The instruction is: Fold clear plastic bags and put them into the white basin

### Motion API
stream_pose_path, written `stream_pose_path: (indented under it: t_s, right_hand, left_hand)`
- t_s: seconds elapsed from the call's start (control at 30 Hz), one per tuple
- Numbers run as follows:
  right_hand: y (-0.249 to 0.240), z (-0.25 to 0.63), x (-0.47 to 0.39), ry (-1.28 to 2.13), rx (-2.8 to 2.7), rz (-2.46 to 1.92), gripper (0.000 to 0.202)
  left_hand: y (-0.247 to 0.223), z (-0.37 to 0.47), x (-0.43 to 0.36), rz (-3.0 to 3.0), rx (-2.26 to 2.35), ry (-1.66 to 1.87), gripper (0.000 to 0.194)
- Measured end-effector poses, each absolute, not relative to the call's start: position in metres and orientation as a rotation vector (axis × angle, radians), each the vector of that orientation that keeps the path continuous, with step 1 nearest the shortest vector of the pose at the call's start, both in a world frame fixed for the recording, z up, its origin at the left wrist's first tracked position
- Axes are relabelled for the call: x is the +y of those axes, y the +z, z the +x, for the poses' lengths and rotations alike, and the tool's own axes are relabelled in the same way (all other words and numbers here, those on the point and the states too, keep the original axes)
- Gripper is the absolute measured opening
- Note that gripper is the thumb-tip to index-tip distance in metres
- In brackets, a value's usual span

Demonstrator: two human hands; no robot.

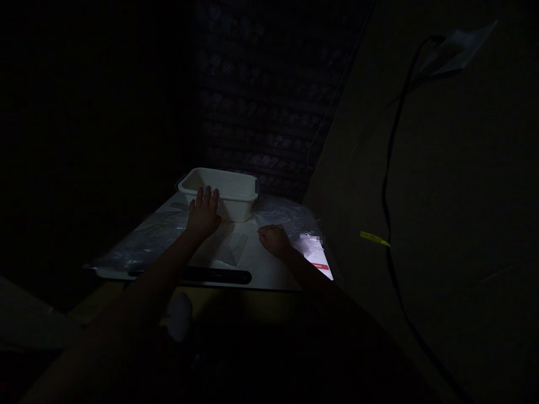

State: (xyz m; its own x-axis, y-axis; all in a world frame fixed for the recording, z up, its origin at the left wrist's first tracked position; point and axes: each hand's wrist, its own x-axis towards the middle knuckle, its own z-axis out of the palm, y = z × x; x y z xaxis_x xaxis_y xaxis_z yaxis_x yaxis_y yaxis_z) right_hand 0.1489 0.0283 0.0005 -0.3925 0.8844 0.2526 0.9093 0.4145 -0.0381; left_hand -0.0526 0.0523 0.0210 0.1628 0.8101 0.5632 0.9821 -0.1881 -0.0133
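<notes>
A white plastic bin (pixel 238 209) with dark handles stands at the back of a small light table (pixel 269 275). My left hand (pixel 204 214) is stretched out with its fingers apart, in front of the bin's near wall. Whether it touches the bin I cannot tell. My right hand (pixel 274 240) is low over the table, right of the middle, with its fingers curled in. What it holds, if anything, is hidden in the dark. Between the hands lies a flat, clear plastic piece (pixel 231 249).
Crumpled clear plastic (pixel 143 241) covers the table's left side, and more plastic (pixel 286 210) lies at the right. A lit phone (pixel 320 264) rests at the right edge. A dark cable (pixel 385 191) with a yellow tag (pixel 374 238) hangs along the wall. The room is very dark.
</notes>
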Motion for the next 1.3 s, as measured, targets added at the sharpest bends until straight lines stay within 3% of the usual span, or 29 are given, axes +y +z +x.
stream_pose_path:
  t_s: [0.23,0.4,0.73,0.97,1.3]
  right_hand:
    - [-0.005,0.108,0.039,0.072,-2.269,-1.98,0.038]
    - [-0.016,0.105,0.052,0.096,-2.29,-1.913,0.026]
    - [-0.006,0.118,0.057,0.211,-2.277,-1.51,0.017]
    - [0.016,0.139,0.038,0.036,-2.248,-1.289,0.011]
    - [0.032,0.163,0.022,0.066,-2.083,-1.518,0.017]
  left_hand:
    - [0.024,-0.063,0.06,-2.163,-1.633,-0.499,0.073]
    - [0.017,-0.063,0.058,-2.162,-1.62,-0.52,0.076]
    - [0.014,-0.041,0.043,-2.518,-1.274,-0.615,0.038]
    - [0.012,-0.011,0.033,-2.677,-1.452,-0.652,0.034]
    - [0.022,-0.005,0.023,-2.469,-1.47,-0.348,0.026]
